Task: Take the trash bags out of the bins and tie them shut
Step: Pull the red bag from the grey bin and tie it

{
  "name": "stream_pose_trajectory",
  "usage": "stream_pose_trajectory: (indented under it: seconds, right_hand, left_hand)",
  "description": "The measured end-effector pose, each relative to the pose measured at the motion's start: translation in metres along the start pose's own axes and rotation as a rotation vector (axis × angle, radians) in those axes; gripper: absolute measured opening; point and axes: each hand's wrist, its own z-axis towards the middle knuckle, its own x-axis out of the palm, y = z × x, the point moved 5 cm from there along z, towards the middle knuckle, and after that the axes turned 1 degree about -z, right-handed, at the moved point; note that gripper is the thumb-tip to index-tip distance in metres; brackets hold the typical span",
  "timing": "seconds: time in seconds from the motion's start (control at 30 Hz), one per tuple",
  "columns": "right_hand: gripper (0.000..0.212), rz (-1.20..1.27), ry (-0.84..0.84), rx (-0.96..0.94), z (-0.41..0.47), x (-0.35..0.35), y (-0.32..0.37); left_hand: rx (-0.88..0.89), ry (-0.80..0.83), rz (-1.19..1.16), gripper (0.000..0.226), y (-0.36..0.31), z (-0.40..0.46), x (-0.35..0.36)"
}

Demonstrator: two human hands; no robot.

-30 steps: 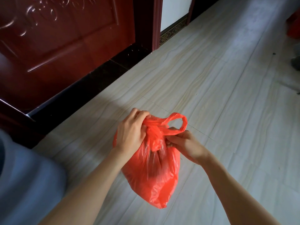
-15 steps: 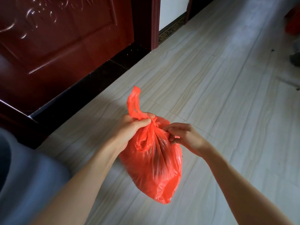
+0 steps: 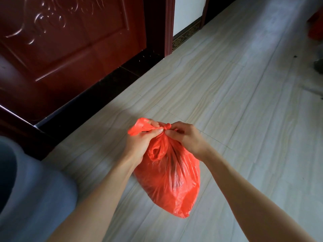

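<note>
A red plastic trash bag [image 3: 172,179] hangs in the air above the tiled floor, held at its top between both hands. A small tight knot sits at the bag's neck between the fingertips. My left hand [image 3: 139,142] grips one red handle strip, whose loose end sticks out to the left. My right hand [image 3: 187,137] pinches the other strip right beside the knot. The bag's contents show only as dark shapes through the plastic.
A grey round bin [image 3: 26,189] stands at the lower left, close to my left forearm. A dark red carved door [image 3: 70,41] and its black threshold run along the left. Pale tiled floor [image 3: 244,102] stretches ahead and right. A red object [image 3: 316,27] lies at the far right edge.
The handle loop that stood up over my left hand has been pulled down and left. The two strips have drawn into a tight knot between my hands.
</note>
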Motion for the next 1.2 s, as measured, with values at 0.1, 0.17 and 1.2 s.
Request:
stream_pose_trajectory:
  seconds: [0.1,0.17,1.2]
  right_hand:
    - [0.003,0.217,-0.031,0.085,-0.003,0.002,-0.008]
    - [0.010,0.300,-0.055,0.099,-0.004,0.002,-0.008]
    - [0.046,-0.488,-0.390,-0.280,-0.025,-0.003,0.017]
  left_hand:
    - [-0.014,-0.002,0.051,0.023,0.000,0.000,-0.003]
    - [-0.025,-0.001,0.075,0.020,0.001,0.000,-0.004]
    - [-0.252,-0.149,0.045,0.017,0.023,-0.001,-0.031]
